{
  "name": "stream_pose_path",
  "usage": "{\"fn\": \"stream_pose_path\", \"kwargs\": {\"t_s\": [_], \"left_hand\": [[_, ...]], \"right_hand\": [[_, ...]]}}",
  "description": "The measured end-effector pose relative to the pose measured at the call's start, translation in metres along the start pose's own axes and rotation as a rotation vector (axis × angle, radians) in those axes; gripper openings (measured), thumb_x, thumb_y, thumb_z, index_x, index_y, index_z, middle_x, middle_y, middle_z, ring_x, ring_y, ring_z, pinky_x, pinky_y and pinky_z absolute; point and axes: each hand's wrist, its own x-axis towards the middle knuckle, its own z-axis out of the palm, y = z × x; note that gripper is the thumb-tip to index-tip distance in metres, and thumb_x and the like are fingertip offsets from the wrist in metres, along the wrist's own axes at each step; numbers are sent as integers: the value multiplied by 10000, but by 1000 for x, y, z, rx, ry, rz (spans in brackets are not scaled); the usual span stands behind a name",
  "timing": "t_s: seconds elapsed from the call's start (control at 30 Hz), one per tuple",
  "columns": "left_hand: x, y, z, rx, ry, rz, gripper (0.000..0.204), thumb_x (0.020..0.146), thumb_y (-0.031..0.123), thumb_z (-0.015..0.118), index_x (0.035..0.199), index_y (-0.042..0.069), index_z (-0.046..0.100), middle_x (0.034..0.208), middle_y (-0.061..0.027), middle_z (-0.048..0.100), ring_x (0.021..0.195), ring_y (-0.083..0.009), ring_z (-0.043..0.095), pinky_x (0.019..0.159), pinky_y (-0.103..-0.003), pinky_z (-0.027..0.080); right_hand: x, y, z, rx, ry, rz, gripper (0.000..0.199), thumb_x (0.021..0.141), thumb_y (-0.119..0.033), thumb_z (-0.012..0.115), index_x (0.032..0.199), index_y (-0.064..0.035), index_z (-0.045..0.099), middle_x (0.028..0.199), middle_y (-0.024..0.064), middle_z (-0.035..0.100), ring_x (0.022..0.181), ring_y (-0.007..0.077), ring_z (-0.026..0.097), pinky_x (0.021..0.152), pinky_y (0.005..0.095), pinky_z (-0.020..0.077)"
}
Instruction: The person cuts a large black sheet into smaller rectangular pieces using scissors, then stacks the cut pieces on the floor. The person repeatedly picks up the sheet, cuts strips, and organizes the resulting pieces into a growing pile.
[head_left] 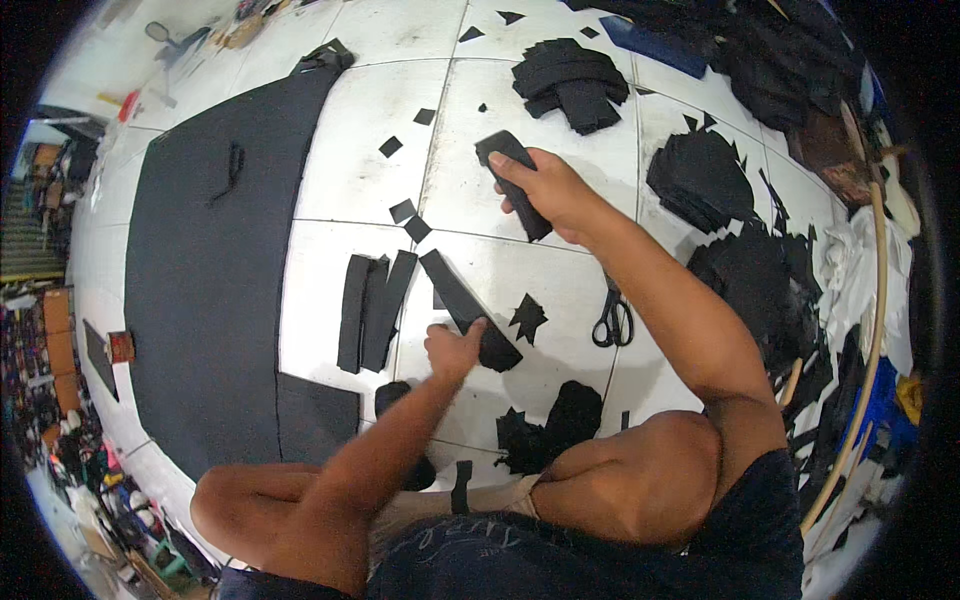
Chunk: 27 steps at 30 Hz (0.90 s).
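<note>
My right hand (548,192) is wrapped round a thick bundle of black fabric strips (520,170), thumb on top, lifted over the white tiles. Lower down, my left hand (457,350) pinches the edge of a long black fabric strip (455,283) that lies slanted on the floor, its fingers partly hidden. Left of that strip, more black strips (352,313) lie side by side. A star-shaped black scrap (529,318) rests just to its right. Farther right lies a pair of black-handled scissors (612,322).
A large black fabric sheet (215,270) covers the floor at left. Piles of cut black pieces (570,82) stand at the back and right (700,178). Small black squares (391,147) are scattered between. A bent wooden stick (862,380) runs along the right side, near white plastic (845,270).
</note>
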Motion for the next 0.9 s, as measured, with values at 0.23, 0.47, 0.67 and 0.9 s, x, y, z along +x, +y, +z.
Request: {"fn": "stream_pose_path", "kwargs": {"t_s": [0.23, 0.47, 0.67, 0.9], "left_hand": [[-28, 58, 34, -117, 264, -376, 679, 752, 239, 793, 1194, -108, 412, 1178, -310, 470, 1087, -435, 538, 927, -469, 480], [-16, 48, 44, -302, 242, -264, 536, 795, 188, 731, 1166, -81, 453, 1072, -287, 623, 979, -396, 649, 890, -415, 504], [-28, 73, 9, -766, -131, -2, 311, 852, 138, 655, 1103, -28, 576, 968, -164, 673, 846, -305, 674, 753, -382, 530], [-17, 112, -69, -1154, -427, 96, 202, 902, 146, 552, 1055, 32, 484, 833, -82, 577, 670, -208, 573, 701, -408, 534]], "right_hand": [[1, 4, 8, 44, -30, 26, 445, 921, -423, 630, 1054, -1, 580, 867, 80, 625, 693, 135, 604, 581, 272, 498], [-14, 11, -13, 16, -14, 52, 454, 915, -429, 629, 1053, 1, 586, 865, 84, 634, 707, 147, 611, 614, 289, 506], [-14, 25, -36, 85, 48, 56, 463, 909, -435, 638, 1043, 5, 584, 858, 84, 629, 701, 147, 611, 604, 291, 501], [-4, 23, -60, 210, 110, 6, 436, 915, -428, 645, 1015, -7, 589, 843, 70, 621, 677, 145, 597, 623, 290, 498]]}}
